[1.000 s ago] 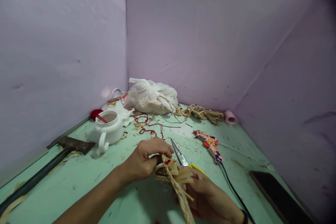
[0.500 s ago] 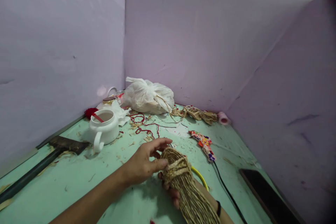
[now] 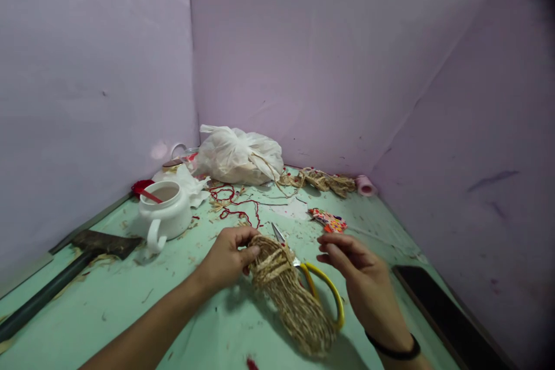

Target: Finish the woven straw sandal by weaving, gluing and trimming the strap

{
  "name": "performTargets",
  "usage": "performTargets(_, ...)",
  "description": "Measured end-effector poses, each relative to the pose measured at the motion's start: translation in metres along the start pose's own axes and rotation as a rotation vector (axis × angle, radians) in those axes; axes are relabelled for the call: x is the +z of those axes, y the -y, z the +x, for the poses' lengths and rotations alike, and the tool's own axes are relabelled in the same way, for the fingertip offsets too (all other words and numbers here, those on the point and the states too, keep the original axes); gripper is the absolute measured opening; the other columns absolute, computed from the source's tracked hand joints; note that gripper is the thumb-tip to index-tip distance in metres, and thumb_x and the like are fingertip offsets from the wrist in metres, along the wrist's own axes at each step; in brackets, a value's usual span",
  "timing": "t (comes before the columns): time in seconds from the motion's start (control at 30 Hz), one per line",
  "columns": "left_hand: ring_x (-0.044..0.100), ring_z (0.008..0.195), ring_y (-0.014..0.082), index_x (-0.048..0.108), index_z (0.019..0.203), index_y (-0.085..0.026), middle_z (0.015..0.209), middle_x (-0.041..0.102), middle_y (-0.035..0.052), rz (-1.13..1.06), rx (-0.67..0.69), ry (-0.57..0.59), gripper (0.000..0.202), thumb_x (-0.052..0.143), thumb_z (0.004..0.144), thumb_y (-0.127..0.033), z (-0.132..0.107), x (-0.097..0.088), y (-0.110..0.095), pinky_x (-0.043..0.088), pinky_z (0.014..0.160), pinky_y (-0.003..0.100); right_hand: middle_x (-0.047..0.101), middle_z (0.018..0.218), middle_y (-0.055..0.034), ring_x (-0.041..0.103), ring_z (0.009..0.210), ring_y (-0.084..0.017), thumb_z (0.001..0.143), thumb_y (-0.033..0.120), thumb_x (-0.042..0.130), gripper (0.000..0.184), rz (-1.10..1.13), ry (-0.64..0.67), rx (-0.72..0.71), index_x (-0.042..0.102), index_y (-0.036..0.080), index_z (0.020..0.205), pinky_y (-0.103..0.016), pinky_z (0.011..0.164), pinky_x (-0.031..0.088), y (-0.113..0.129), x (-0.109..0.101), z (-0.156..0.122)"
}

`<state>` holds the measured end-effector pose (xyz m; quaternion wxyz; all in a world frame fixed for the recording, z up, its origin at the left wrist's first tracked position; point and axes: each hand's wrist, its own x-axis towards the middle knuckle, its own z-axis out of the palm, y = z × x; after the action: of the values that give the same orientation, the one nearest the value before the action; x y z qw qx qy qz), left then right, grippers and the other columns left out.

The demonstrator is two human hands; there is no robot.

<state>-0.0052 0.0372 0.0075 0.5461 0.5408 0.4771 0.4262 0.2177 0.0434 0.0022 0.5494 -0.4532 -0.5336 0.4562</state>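
Observation:
A bundle of twisted straw-coloured cord (image 3: 290, 295), bound round near its top, slants across the front of the table. My left hand (image 3: 232, 254) pinches the bound end between thumb and fingers. To the right, my right hand (image 3: 362, 269) is off the bundle, its fingers apart and nothing in them; a black band circles that wrist. Yellow-handled scissors (image 3: 333, 295) lie partly hidden behind the bundle, blades pointing away from me. Beyond the right hand is a floral-patterned object (image 3: 328, 219), partly covered by the fingers.
A hatchet-like tool (image 3: 104, 243) and a white teapot-shaped pot (image 3: 167, 214) stand at left. Red yarn (image 3: 234, 202), a tied white plastic bag (image 3: 238, 156), more cord (image 3: 327, 182) and a pink roll (image 3: 365, 185) lie at the back. A dark phone-like slab (image 3: 442, 312) lies right.
My right hand has let go of the bundle and moved right. The bundle's lower end has swung into view, and more of the scissors shows. The view has tilted down slightly.

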Motion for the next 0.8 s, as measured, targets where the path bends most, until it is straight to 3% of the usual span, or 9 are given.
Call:
performTargets(0.1,0.042,0.047,0.0079,0.060,0.073,-0.009,0.059,0.054,0.0002,0.008,-0.028,0.050,0.026,0.060,0.061,-0.033,0.001,0.002,0.004,0.032,0.043,0.020,0.067,0.091,-0.0020,0.060,0.086,-0.017,0.075,0.022,0.063,0.014,-0.173,0.178,-0.266,0.068,0.026,0.087,-0.030,0.078,0.047,0.004,0.006,-0.007)
performTargets(0.2,0.042,0.047,0.0081,0.061,0.075,-0.010,0.059,0.055,0.0001,-0.003,-0.028,0.072,0.026,0.061,0.062,-0.033,0.001,0.002,0.008,0.031,0.044,0.021,0.067,0.093,-0.0020,0.060,0.090,-0.017,0.077,0.018,0.061,0.022,-0.250,0.311,-0.379,0.065,0.026,0.096,-0.030,0.081,0.045,0.004,0.013,-0.010)
performTargets(0.5,0.038,0.043,0.0059,0.063,0.072,-0.010,0.053,0.054,-0.0019,-0.029,-0.080,0.060,0.026,0.064,0.060,-0.033,0.000,0.004,0.008,0.026,0.040,0.019,0.067,0.088,-0.0024,0.061,0.084,-0.017,0.076,0.015,0.060,0.023,-0.332,0.356,-0.325,0.061,0.022,0.098,-0.030,0.077,0.047,-0.013,0.013,-0.010)
performTargets(0.7,0.034,0.040,0.0051,0.064,0.070,-0.010,0.050,0.051,-0.0031,-0.007,-0.113,0.029,0.024,0.063,0.060,-0.032,0.000,0.008,0.007,0.025,0.038,0.018,0.066,0.095,-0.0043,0.060,0.090,-0.018,0.076,0.016,0.059,0.025,-0.369,0.371,-0.272,0.060,0.022,0.100,-0.033,0.082,0.046,-0.015,0.014,-0.011)
performTargets(0.8,0.033,0.038,0.0052,0.064,0.071,-0.010,0.049,0.049,-0.0032,0.019,-0.142,0.010,0.026,0.062,0.061,-0.034,0.001,0.008,0.010,0.025,0.036,0.019,0.067,0.088,-0.0034,0.061,0.084,-0.018,0.075,0.015,0.059,0.026,-0.361,0.364,-0.230,0.060,0.022,0.100,-0.033,0.079,0.047,-0.016,0.017,-0.011)
